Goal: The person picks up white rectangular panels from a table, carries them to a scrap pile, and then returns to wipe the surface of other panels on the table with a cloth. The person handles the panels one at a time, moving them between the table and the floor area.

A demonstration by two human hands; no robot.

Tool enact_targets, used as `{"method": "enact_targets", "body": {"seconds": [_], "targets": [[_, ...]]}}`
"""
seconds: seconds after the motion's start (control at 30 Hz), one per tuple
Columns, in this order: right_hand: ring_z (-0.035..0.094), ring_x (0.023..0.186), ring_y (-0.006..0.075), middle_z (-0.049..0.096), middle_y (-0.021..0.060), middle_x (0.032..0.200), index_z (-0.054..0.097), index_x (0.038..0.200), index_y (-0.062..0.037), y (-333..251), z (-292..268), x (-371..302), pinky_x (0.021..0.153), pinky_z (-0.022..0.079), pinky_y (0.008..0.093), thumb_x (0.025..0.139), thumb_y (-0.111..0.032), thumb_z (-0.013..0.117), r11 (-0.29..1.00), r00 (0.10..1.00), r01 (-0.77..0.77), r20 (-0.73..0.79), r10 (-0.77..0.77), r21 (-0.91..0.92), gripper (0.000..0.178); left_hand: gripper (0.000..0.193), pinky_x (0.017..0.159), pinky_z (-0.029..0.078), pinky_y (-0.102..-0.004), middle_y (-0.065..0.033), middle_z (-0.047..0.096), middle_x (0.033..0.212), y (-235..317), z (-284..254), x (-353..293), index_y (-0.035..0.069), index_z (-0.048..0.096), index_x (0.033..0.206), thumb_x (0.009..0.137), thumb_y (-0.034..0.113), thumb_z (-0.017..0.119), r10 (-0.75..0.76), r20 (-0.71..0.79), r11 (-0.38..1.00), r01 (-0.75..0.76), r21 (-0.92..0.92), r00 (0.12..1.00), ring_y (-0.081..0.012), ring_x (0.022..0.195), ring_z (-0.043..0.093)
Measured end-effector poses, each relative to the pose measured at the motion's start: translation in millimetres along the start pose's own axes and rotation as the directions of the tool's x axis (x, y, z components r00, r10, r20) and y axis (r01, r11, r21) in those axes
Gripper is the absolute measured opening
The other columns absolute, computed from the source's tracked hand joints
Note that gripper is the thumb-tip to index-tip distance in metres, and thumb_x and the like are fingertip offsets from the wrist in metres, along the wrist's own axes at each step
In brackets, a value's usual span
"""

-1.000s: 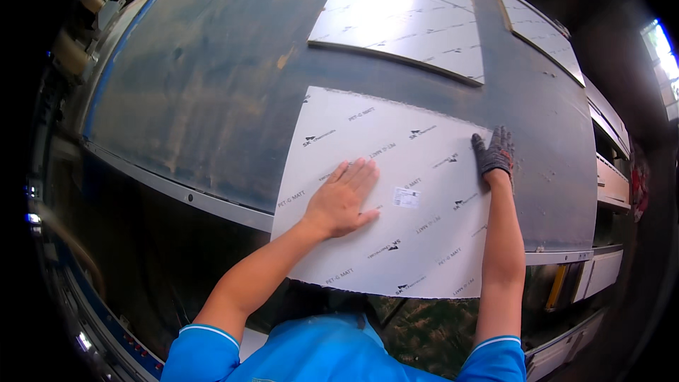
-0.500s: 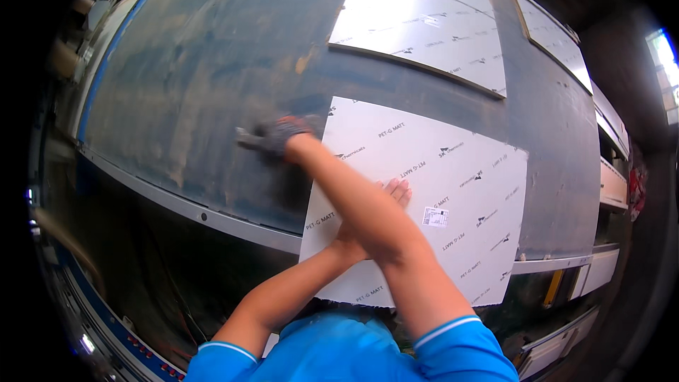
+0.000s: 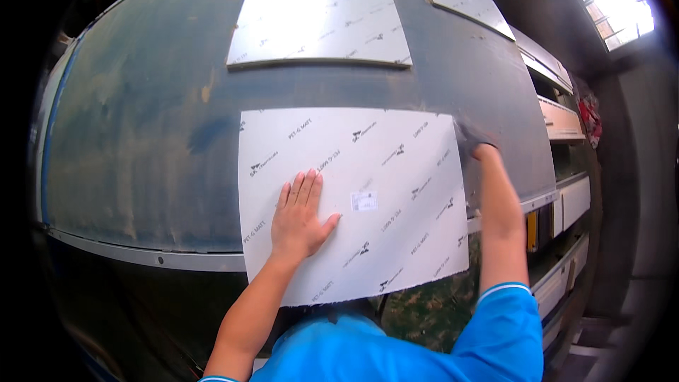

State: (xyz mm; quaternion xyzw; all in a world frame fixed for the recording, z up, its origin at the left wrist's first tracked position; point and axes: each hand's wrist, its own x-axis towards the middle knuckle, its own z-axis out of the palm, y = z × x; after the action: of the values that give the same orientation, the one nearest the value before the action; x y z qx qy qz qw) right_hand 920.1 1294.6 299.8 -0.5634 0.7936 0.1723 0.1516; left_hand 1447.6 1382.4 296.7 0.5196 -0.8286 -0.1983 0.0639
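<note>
The white printed panel (image 3: 396, 237) sat right under the left hand (image 3: 300, 219), its far-right corner just beside the right hand (image 3: 479, 139), near edge poking out past the desk (image 3: 141, 148). Left hand was bare, palm down, pretty flat, thumb out, not gripping anything. Right hand was dark-gloved but super blurry, so I couldn't tell if it was clenched or touching the panel. Slanted dark lettering (image 3: 421, 187) ran all over, plus a small white label (image 3: 364, 201) just right of the left hand.

Bright paned window (image 3: 617, 10); dim grey wall (image 3: 642, 110) below it; pale shelving (image 3: 562, 120) down-L of window; dk grn floor (image 3: 430, 315) farther down-L.
</note>
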Motion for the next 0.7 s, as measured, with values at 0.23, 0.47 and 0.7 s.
{"method": "enact_targets", "body": {"seconds": [0.23, 0.47, 0.7], "targets": [[0.029, 0.151, 0.0342, 0.023, 0.0184, 0.166, 0.026, 0.161, -0.0146, -19, 50, 25, 0.122, 0.028, 0.0445, 0.099, -0.058, 0.045, 0.978, 0.967, -0.007, -0.249, 0.06, 0.21, 0.078, 0.086, 0.127, 0.014, -0.0415, -0.0103, 0.03, 0.165, 5, 4, 3, 0.006, 0.03, 0.159, 0.091, 0.049, 0.061, -0.015, -0.033, 0.996, 0.018, 0.084, 0.999, -0.025, 0.154, 0.024], [0.03, 0.15, 0.0394, 0.026, 0.0203, 0.165, 0.017, 0.162, -0.0095, -64, 46, -1, 0.122, 0.026, 0.0431, 0.091, -0.065, 0.057, 0.874, 0.961, 0.12, -0.277, 0.017, 0.47, 0.099, 0.084, 0.126, 0.016, -0.0433, -0.0113, 0.034, 0.163, 0, 20, 7, 0.007, 0.032, 0.159, 0.09, 0.046, 0.062, 0.016, -0.079, 0.971, 0.003, 0.237, 0.997, -0.0281, 0.153, 0.026], [0.016, 0.153, 0.0453, 0.016, 0.0275, 0.165, 0.014, 0.159, 0.0063, -16, 156, -219, 0.125, 0.017, 0.0494, 0.092, -0.06, 0.059, 0.896, 0.818, 0.409, -0.503, -0.278, 0.171, 0.104, 0.079, 0.126, 0.016, -0.0417, -0.008, 0.034, 0.163, 1, 37, -2, 0.012, 0.033, 0.159, 0.095, 0.052, 0.054, -0.026, -0.171, 0.953, 0.077, 0.294, 0.985, -0.025, 0.153, 0.026]]}}
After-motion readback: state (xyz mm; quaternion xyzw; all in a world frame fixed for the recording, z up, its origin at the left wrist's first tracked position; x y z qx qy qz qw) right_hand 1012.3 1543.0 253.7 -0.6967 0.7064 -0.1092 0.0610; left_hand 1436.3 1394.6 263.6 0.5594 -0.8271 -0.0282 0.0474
